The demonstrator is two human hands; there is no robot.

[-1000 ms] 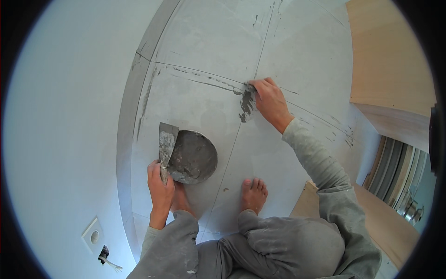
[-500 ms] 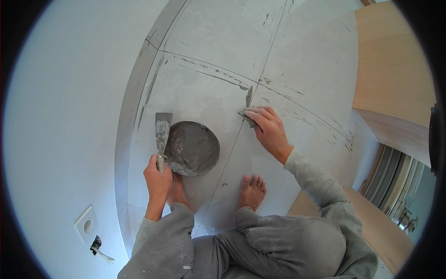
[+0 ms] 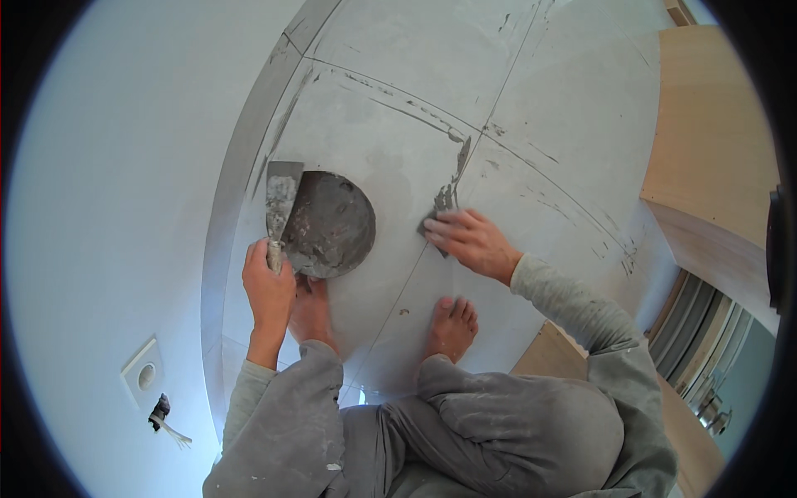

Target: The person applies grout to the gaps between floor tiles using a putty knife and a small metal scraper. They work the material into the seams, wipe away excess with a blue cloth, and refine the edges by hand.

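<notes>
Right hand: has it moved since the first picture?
Yes. The right hand has moved along the tile joint, away from the joint crossing and nearer the right foot.

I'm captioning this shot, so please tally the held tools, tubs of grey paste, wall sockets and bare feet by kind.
Held tools: 2 (scraper, spreader)
Tub: 1
Wall socket: 1
Bare feet: 2
Total: 6
</notes>
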